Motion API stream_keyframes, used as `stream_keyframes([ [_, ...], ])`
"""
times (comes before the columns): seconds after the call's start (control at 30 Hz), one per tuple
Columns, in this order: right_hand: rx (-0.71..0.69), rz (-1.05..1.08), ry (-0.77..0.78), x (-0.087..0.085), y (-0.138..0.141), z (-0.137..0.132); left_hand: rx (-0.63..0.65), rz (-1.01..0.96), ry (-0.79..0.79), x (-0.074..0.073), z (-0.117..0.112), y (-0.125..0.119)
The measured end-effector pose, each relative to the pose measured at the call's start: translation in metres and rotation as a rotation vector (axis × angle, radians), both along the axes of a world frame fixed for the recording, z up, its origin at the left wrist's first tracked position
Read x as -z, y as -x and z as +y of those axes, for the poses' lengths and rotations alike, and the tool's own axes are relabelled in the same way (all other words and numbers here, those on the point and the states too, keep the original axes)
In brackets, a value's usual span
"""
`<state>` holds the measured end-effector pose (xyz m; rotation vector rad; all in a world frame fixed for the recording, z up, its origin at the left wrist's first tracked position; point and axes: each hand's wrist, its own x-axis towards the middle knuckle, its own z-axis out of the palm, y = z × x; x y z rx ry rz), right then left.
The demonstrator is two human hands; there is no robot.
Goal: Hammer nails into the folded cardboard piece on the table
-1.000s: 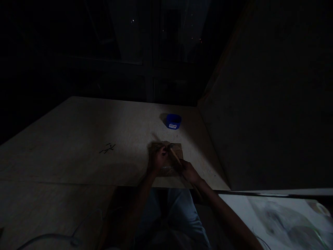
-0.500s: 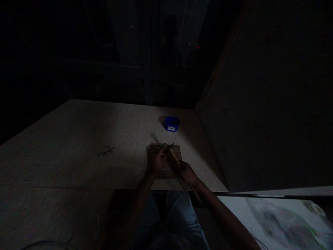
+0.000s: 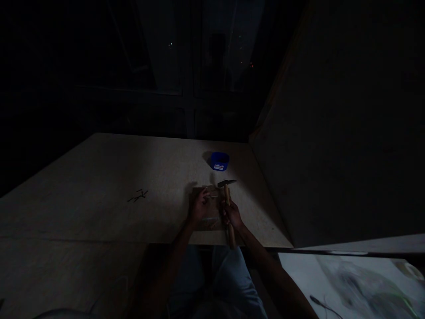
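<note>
In the dim head view my right hand (image 3: 232,214) is wrapped around the wooden handle of a hammer (image 3: 227,195). The dark metal head points away from me, above the far right edge of a brown wooden board (image 3: 209,225). My left hand (image 3: 198,207) rests at the board's left side, fingers bent together near its far edge. Whatever they pinch is too small and dark to make out; a thin pale streak shows beside the fingertips. Several thin dark nails (image 3: 137,196) lie loose on the table to the left.
A blue plastic container (image 3: 219,161) with a white label stands on the table (image 3: 159,164) beyond the board. A tall panel (image 3: 332,146) rises along the right side. At lower right is a white surface (image 3: 299,274) with a cable (image 3: 320,303). Dark window panes lie behind.
The hammer's head has lifted off the board and swung right, and its handle now stands straighter in my right hand. My left hand stays at the board, its fingers now clear of the hammer head.
</note>
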<state>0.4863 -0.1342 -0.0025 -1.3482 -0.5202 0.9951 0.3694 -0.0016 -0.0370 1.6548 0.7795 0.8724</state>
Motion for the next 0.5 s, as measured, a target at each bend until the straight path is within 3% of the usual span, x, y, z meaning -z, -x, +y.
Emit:
stream_keyframes([
  [0.13,0.028,0.071,-0.017,0.010,-0.004,-0.004,-0.061,-0.175,0.144,-0.006,0.010,0.014],
  [0.23,0.062,0.116,-0.041,0.015,-0.009,-0.004,-0.168,-0.242,0.128,-0.008,0.026,0.033],
  [0.5,0.154,0.201,-0.132,0.028,-0.006,-0.028,-0.527,0.021,-0.126,0.002,0.079,0.106],
])
